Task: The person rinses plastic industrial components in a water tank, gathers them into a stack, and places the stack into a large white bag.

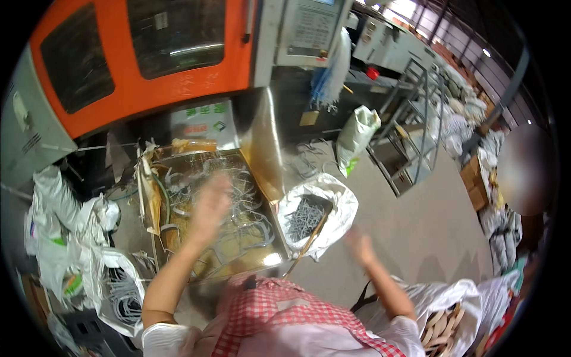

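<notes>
My left hand point(213, 205) hangs over a wide metal tray point(245, 266), smeared by motion. Loose grey plastic strips and loops point(253, 232) lie across the tray's yellowish bottom. My right hand point(358, 246), also blurred, is just right of an open white sack point(342, 202), seemingly apart from it. Inside that sack is a heap of small grey plastic pieces point(305, 219), with a thin brown stick point(309, 243) leaning over its near rim. Whether either hand holds anything is too blurred to see.
An orange machine point(160, 86) with dark windows stands beyond the tray. White sacks point(56, 199) crowd the left, one holding grey loops point(125, 300). A sack of tan curved pieces point(441, 327) is at lower right. A metal step ladder point(410, 140) and an upright white bag point(355, 137) stand farther right.
</notes>
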`<state>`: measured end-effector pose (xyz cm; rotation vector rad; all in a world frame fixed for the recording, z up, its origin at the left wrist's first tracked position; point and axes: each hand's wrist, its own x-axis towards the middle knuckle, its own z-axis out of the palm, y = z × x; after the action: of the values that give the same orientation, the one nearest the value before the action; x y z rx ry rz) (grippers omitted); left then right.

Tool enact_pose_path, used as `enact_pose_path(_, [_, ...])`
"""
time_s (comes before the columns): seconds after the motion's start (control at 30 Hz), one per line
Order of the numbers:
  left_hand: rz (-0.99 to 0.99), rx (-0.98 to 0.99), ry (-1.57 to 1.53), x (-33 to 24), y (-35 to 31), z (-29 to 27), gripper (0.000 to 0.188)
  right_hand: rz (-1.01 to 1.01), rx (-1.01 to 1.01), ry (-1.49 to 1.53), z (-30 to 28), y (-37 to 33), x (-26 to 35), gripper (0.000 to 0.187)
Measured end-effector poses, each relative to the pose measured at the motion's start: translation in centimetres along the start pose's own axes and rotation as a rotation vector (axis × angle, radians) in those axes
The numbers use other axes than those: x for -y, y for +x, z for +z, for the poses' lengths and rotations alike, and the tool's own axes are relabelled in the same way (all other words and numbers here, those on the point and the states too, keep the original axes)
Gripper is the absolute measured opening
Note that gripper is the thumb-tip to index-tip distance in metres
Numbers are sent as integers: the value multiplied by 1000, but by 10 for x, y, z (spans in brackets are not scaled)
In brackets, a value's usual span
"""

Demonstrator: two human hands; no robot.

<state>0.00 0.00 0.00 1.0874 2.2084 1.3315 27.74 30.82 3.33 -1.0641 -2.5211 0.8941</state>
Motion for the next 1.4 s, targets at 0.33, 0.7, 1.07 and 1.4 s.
enact_pose_path(0.33, [-273, 660, 200, 150, -172, 77, 40, 551, 1043, -62, 236, -117, -195, 45])
enact_pose_path(0.7, [-660, 608, 32, 151, -252, 63, 42, 414, 816, 11, 263, 1, -147, 43])
enact_pose_path(1.07, [-778, 507, -67, 246, -246, 18, 39, 177, 861, -10, 380, 27, -30, 42])
enact_pose_path(1.4, [-847, 250, -130, 344, -173, 12, 36, 129, 922, -74, 563, 57, -48, 41])
